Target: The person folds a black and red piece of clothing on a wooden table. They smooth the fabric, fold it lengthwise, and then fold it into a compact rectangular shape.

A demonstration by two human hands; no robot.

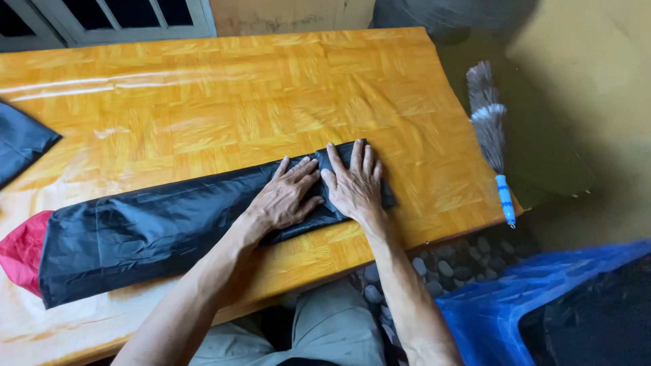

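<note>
Black plastic bag (156,234): lay folded into a long, flat strip across the near part of the bench (224,102), its right end under both hands.
Left hand (285,196): was spread flat, palm down, fingers slightly fanned, pressing the strip.
Right hand (354,183): was likewise flat and spread, pressing the folded end, just beside the left.
Material: thin, glossy, creased plastic; the bench had a shiny orange wood-pattern top.
Pose: both forearms reached forward, converging at the bag.
Nearby: red cloth (20,251) at the strip's left end; feather duster (491,135) off the bench's right edge.
</note>
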